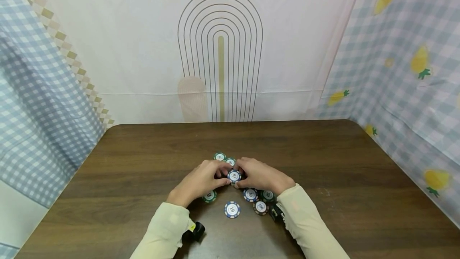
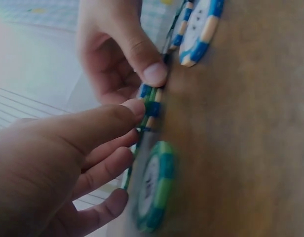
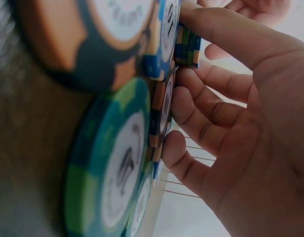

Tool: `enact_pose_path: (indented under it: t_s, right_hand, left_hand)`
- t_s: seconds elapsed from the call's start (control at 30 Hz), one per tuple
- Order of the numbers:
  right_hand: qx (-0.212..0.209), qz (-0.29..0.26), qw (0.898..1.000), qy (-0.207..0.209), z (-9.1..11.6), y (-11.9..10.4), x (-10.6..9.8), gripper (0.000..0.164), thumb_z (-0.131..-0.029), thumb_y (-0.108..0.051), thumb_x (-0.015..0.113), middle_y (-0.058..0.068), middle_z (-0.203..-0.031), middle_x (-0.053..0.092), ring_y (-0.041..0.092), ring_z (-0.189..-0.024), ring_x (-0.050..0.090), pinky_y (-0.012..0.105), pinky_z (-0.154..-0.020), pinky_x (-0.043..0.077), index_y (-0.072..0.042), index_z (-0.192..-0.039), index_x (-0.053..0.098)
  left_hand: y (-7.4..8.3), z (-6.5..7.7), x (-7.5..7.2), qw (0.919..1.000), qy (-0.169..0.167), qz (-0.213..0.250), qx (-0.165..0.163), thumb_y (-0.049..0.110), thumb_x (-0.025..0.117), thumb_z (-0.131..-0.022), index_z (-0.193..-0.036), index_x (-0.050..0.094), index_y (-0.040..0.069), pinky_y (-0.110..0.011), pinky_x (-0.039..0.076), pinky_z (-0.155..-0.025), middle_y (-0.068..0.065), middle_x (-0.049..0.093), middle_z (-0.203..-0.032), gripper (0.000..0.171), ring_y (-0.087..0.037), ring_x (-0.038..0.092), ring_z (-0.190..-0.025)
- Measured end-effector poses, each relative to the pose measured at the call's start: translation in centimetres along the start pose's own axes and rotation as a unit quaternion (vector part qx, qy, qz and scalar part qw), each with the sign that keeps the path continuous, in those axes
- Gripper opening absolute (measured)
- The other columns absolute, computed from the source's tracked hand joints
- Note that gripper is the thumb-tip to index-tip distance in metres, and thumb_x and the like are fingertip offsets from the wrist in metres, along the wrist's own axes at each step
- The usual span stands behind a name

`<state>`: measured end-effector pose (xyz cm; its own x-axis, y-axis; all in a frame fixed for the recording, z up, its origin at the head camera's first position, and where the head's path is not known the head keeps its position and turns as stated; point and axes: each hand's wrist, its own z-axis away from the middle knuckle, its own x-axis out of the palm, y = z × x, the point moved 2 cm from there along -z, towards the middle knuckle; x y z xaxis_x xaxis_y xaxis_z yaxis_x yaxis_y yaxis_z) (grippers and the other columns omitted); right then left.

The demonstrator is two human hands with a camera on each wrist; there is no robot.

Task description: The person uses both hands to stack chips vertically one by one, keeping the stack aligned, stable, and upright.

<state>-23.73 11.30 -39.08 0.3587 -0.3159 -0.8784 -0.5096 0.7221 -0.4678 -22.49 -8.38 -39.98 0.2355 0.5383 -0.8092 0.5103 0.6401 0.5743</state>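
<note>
Between my two hands stands a small stack of poker chips (image 1: 234,176), with a blue-and-white chip on top. Its edge shows blue, green and cream bands in the left wrist view (image 2: 151,106). My left hand (image 1: 206,180) holds the stack from the left, thumb at the near side and fingers around behind. From the right, my right hand (image 1: 265,176) grips the same stack, its thumb pressed at the near edge. Two green chips (image 1: 219,156) lie just beyond the fingertips, one partly covered. A green chip (image 1: 209,197) sits under the left wrist.
Nearer me on the wooden table (image 1: 118,179) lies a lone blue chip (image 1: 232,209). By the right wrist are another blue chip (image 1: 250,194), a dark brown chip (image 1: 260,207) and a green chip (image 1: 268,196). Checked cloth (image 1: 406,91) hangs along the right side.
</note>
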Motion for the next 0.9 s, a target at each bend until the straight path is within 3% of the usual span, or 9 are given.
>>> enact_pose_path:
  t_s: [0.23,0.43,0.53,0.7,0.9]
  right_hand:
    - [-0.006,-0.003,1.000,0.000,0.0,-0.1,0.0,0.032,-0.094,-0.022,0.082,-0.002,-0.104,0.059,0.013,-0.089,0.055,0.035,-0.080,0.050,-0.010,-0.120,0.067]
    - [-0.011,0.000,1.000,0.004,0.1,0.1,0.0,0.030,-0.094,-0.022,0.082,-0.003,-0.103,0.058,0.012,-0.088,0.055,0.033,-0.079,0.050,-0.011,-0.117,0.067]
    - [-0.015,0.000,1.000,0.008,0.2,0.1,-0.1,0.028,-0.093,-0.022,0.083,-0.004,-0.102,0.058,0.012,-0.087,0.054,0.032,-0.078,0.049,-0.012,-0.114,0.067]
    - [-0.027,0.002,1.000,0.013,0.2,0.1,-0.2,0.028,-0.092,-0.022,0.084,-0.003,-0.099,0.058,0.010,-0.085,0.053,0.029,-0.076,0.048,-0.012,-0.110,0.066]
    - [-0.022,-0.001,1.000,0.009,0.2,0.1,-0.1,0.028,-0.092,-0.021,0.084,-0.002,-0.099,0.057,0.012,-0.086,0.053,0.030,-0.076,0.048,-0.010,-0.111,0.066]
  left_hand:
    - [-0.3,1.1,-2.8,0.9988,-0.034,0.027,-0.021,0.017,0.078,-0.098,-0.128,0.073,0.006,-0.038,0.058,-0.085,-0.002,0.076,-0.108,0.032,-0.012,0.069,-0.093]
    - [-0.5,2.2,-4.3,0.9903,-0.127,0.045,-0.030,0.011,0.087,-0.088,-0.125,0.075,0.011,-0.042,0.055,-0.095,0.000,0.073,-0.115,0.039,-0.020,0.065,-0.107]
    - [-0.6,2.6,-4.4,0.9857,-0.157,0.047,-0.039,0.009,0.091,-0.083,-0.123,0.078,0.014,-0.041,0.053,-0.096,0.002,0.072,-0.118,0.043,-0.021,0.063,-0.108]
    - [-1.2,3.1,-4.3,0.9829,-0.171,0.044,-0.052,0.012,0.095,-0.078,-0.122,0.078,0.020,-0.035,0.051,-0.089,0.004,0.066,-0.116,0.047,-0.017,0.058,-0.101]
    - [-3.2,3.9,-3.9,0.9818,-0.170,0.082,-0.020,0.016,0.094,-0.081,-0.124,0.078,0.025,-0.034,0.048,-0.092,0.004,0.063,-0.120,0.047,-0.016,0.053,-0.104]
